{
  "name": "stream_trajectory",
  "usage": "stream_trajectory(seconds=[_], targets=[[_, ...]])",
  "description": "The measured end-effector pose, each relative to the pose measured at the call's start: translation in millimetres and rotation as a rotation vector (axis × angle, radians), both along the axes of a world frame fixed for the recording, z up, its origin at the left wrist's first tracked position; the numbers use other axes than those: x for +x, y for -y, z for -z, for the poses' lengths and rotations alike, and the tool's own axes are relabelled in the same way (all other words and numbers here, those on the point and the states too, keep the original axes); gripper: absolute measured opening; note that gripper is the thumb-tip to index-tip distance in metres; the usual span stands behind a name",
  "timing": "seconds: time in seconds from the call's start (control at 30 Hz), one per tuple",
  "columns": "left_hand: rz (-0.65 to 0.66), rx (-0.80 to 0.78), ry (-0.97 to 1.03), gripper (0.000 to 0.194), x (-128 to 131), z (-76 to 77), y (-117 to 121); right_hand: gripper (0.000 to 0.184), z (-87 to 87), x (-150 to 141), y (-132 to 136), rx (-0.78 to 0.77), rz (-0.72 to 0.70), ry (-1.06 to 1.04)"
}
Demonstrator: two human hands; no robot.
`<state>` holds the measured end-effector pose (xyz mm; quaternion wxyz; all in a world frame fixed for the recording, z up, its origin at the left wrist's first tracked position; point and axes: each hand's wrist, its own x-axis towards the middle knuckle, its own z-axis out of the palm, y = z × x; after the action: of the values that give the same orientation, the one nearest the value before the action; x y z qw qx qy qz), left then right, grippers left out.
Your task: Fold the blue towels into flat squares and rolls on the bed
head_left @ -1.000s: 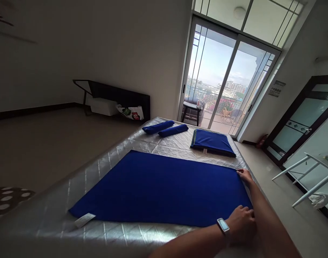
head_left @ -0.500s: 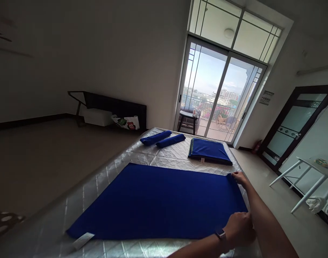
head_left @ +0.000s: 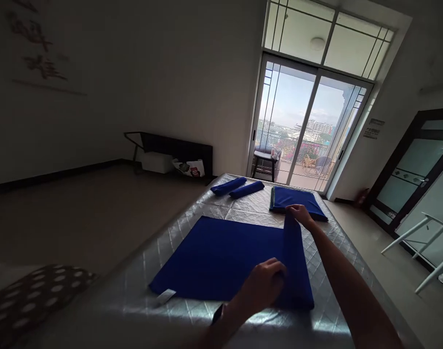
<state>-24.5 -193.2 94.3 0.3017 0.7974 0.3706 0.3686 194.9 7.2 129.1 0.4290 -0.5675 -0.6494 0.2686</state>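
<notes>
A blue cloth with a white tag at its near left corner lies spread on the mattress. Its right edge is lifted and partly turned over to the left. My right hand pinches the far corner of that raised edge. Closer to me, my left hand, with a watch on the wrist, is closed on the near part of the same edge; its fingertips are partly hidden.
The silvery quilted mattress carries two rolled blue cloths and a folded blue stack at its far end. A polka-dot item sits at lower left. A white-legged table stands at right.
Both hands have lifted the cloth's right edge and carried it left, so that a strip stands up and folds over. The view has shifted somewhat to the left.
</notes>
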Motion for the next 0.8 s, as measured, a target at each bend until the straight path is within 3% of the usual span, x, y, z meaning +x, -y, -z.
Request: stream_trajectory(seconds=[0.1,0.23,0.33,0.43,0.53,0.67,0.8], targets=[[-0.215,-0.062,0.05,0.019,-62,3.3,4,0.026,4.2,-69,-16,0.043,-0.101,0.022],[-0.387,-0.159,0.072,0.019,-132,0.8,15,0.026,9.9,-162,-33,0.215,-0.257,0.112],[-0.536,-0.224,0.094,0.025,-173,-1.5,23,0.026,17.1,-224,-44,0.313,-0.335,0.191],[-0.64,-0.28,0.08,0.029,-205,1.8,24,0.024,30.6,-273,-54,0.317,-0.375,0.272],[-0.716,-0.37,-0.109,0.023,-228,8.9,16,0.024,50.1,-306,-60,0.246,-0.418,0.411],[-0.772,-0.547,-0.426,0.037,-248,16.7,7,0.022,77.6,-327,-63,0.14,-0.452,0.533],[-0.787,-0.623,-0.486,0.039,-256,22.9,6,0.025,95.1,-331,-67,0.114,-0.431,0.548]])
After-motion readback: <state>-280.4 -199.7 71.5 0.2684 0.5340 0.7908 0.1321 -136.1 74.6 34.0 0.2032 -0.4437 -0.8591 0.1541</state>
